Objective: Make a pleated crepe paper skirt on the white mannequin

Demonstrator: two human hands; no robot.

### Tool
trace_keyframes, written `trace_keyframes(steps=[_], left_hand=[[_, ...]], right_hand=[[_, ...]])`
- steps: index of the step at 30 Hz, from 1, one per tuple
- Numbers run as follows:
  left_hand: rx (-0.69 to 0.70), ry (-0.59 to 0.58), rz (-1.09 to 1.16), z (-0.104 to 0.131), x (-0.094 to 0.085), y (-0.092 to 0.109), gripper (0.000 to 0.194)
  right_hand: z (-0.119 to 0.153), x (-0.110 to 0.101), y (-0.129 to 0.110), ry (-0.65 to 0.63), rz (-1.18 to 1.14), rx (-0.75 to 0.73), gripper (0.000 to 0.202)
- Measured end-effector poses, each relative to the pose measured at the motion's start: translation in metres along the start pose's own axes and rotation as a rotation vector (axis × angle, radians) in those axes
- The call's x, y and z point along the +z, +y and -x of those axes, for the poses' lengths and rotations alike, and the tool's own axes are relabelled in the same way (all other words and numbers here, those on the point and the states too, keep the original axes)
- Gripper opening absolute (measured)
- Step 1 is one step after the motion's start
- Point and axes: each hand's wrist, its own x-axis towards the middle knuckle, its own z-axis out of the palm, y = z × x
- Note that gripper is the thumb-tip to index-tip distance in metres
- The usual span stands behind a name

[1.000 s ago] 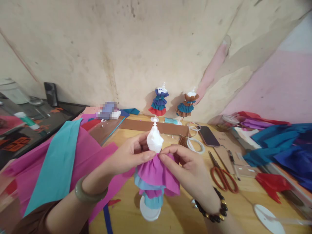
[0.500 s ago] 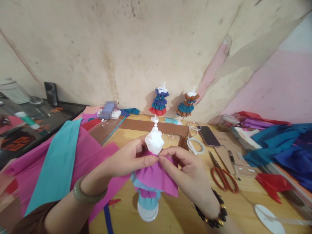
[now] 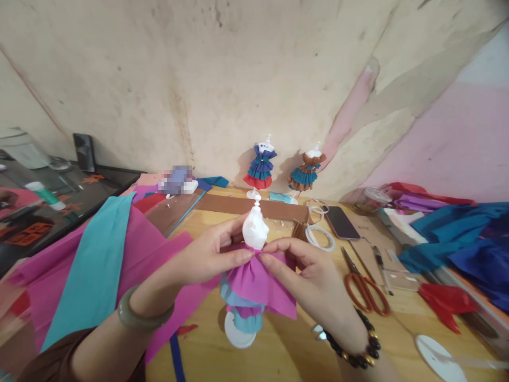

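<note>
A small white dress form (image 3: 255,231) stands between my hands, its torso bare and turned partly sideways. Below its waist hangs a magenta ruffle skirt (image 3: 254,278) over light blue and magenta tiers. My left hand (image 3: 226,249) pinches the gathered waist of the skirt from the left, thumb in front, the other fingers partly behind the form. On the right side, my right hand (image 3: 300,270) pinches the same gathered edge between thumb and forefinger. The round white base (image 3: 239,330) shows below the skirt, and the form leans slightly to the right.
Two finished doll dresses on forms, one blue (image 3: 262,163) and one brown (image 3: 308,170), stand by the wall. Orange-handled scissors (image 3: 366,292), a phone (image 3: 342,223) and white tape rolls (image 3: 320,237) lie to the right. Magenta sheets (image 3: 147,233) with a turquoise strip (image 3: 91,265) spread leftward.
The dress form has turned about its upright axis and its top has shifted slightly right, while the base has tilted left. Both hands still pinch the skirt's waist.
</note>
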Motion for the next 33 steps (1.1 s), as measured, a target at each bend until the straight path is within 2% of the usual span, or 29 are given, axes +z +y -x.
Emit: trace_keyframes(steps=[4,8,14,19,23,33], left_hand=[[0.010,0.011,0.034,-0.003,0.003,0.003,0.025],[0.017,0.019,0.052,-0.003,0.004,0.004,0.028],[0.018,0.053,0.029,-0.001,0.003,-0.001,0.034],[-0.007,0.058,0.017,0.001,0.004,-0.005,0.058],[-0.053,0.084,-0.002,0.003,0.005,-0.008,0.066],[-0.073,0.140,-0.012,0.004,0.006,-0.005,0.060]], right_hand=[[0.000,-0.003,0.004,-0.010,0.016,0.044,0.011],[0.001,-0.007,0.003,-0.089,0.046,0.064,0.014],[0.001,-0.011,-0.005,-0.085,0.094,-0.082,0.011],[0.000,-0.010,-0.005,-0.099,0.058,-0.151,0.012],[0.000,-0.006,-0.002,-0.050,0.086,-0.150,0.010],[-0.001,-0.001,-0.001,0.033,0.107,-0.092,0.012]])
